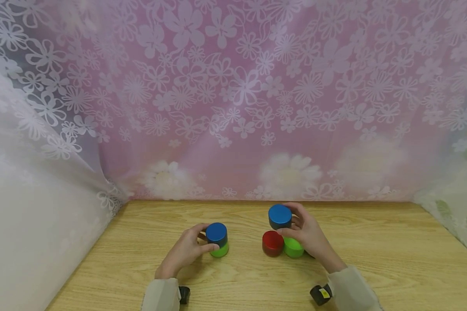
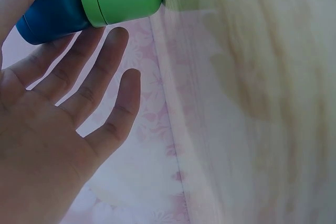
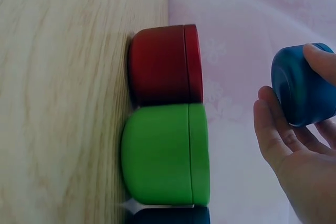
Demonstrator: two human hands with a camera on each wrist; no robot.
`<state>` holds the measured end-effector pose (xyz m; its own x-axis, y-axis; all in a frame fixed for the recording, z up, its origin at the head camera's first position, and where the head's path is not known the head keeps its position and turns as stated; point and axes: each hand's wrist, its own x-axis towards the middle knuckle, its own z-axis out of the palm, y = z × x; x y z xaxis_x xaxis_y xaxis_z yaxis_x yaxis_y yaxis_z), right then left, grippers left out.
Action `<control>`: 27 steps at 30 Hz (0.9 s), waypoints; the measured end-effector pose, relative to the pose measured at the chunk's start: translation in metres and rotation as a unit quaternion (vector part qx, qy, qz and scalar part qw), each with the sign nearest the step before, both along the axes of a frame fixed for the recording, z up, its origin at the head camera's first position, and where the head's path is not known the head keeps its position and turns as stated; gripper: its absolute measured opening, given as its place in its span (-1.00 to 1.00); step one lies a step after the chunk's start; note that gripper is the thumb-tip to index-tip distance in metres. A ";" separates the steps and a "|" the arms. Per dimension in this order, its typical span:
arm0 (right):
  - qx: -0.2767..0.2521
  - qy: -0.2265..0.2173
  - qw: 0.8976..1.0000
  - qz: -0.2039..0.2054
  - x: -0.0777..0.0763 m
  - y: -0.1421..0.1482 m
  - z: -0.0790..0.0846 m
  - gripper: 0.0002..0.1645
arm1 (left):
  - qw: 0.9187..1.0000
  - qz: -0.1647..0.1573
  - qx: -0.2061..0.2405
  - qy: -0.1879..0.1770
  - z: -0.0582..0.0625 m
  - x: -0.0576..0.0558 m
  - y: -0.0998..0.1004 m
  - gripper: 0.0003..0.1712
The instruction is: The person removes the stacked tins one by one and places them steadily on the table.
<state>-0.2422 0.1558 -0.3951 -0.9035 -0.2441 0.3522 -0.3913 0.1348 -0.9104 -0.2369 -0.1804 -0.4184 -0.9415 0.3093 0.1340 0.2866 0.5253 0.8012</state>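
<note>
Two blue tins in your hands. Left blue tin (image 1: 216, 233) sits squarely on the left green tin (image 1: 220, 251), the pair upright on the surface (image 1: 241, 285). Right blue tin (image 1: 279, 217) is off the surface, apart from the row below it.

Left hand (image 1: 187, 248): thumb to one side of its blue tin, fingers to the other, a part-spread pinch; little finger clear. Right hand (image 1: 308, 233): thumb and fingers about its tin's side wall, spread to the tin's width.

Handling, by judgement: stiff, light enough for one hand, probably metal, not fragile. The satin finish may slip under dry fingers. Take hold low on the side wall; each seam near the top suggests a lid, which could lift away alone if you pinch only there.

Row under your right hand: red tin (image 1: 273, 243), right green tin (image 1: 293, 247) beside it, touching or nearly so, then a dark blue tin (image 3: 170, 216), cut off in the right wrist view.

Writing: no brand or label readable on any tin. Yellow sticker (image 1: 324, 293) on your right wrist camera (image 1: 319, 295); its mark is too small to read. Behind all, flower-patterned cloth (image 1: 233, 86).
</note>
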 end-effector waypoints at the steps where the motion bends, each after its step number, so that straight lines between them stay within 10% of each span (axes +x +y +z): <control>1: 0.004 -0.001 1.000 -0.002 0.000 0.001 0.000 -0.25 | 1.000 0.000 0.000 -0.001 0.000 0.000 0.000 -0.33; 27: 0.028 0.005 0.999 -0.024 0.005 0.036 -0.006 -0.24 | 1.000 -0.001 0.007 0.000 0.000 0.000 0.000 -0.34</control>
